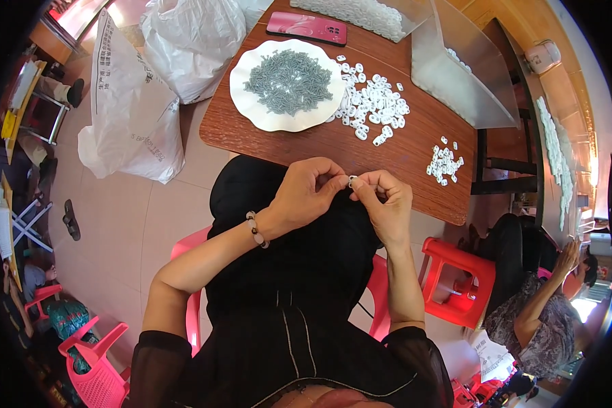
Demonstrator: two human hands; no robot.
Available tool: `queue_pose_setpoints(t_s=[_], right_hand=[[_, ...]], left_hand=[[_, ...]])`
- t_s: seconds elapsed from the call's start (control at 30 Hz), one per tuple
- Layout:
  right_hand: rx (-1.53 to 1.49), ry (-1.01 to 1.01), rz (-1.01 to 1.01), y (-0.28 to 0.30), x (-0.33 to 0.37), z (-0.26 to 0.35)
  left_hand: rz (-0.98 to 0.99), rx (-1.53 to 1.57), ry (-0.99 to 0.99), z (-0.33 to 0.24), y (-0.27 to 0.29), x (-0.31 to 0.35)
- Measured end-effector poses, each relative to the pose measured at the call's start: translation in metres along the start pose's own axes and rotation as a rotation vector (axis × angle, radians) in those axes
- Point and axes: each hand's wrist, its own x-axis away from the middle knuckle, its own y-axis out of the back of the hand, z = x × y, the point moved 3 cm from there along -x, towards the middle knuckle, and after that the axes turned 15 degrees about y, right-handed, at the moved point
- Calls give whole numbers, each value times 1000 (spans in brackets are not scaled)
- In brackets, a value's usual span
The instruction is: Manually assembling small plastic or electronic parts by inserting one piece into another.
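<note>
"Pink-tiled floor (119,231), white sacks (132,115) to the left, a red stool (455,316) to the right. Across the top stands a brown wooden bench (265,143), its near edge facing a seated person in black."

"What lies on the bench?"

"A wavy-edged white plate (285,124) full of thin grey pins (289,81). Just beside it, a loose heap of white oval pieces (374,102) with holes; nearer the right corner, a smaller pile (445,166) of similar pieces. A pink phone (307,28) lies behind the plate."

"And the hands?"

"Left hand (308,194) and right hand (387,204) meet above the lap, just off the bench's near edge. Their fingertips pinch one small piece (352,181), white with dark spots, between them. Whether a pin sits in it is too small to tell."

"How would it handle?"

"Probably feather-light and stiff, like hard plastic, unlikely to break under a pinch. Smooth and tiny, it could slip or flick away. I would hold it by its outer rim, thumb against forefinger, leaving the holes uncovered."
</note>
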Motion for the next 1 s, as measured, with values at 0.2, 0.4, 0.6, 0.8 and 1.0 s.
queue_pose_setpoints(t_s=[0.2,0.4,0.6,0.8,1.0], right_hand=[[37,20,33,-1,1,-5],[48,18,51,-1,1,-8],[33,6,52,-3,1,-10],[-81,-45,-14,-3,-1,-2],[-182,-85,-66,-2,-2,0]], left_hand=[[-21,-26,3,0,0,1],[-10,-43,28,4,-1,0],[-20,-66,30,5,0,0],[10,-5,31,4,0,-3],[59,57,85,7,4,-7]])
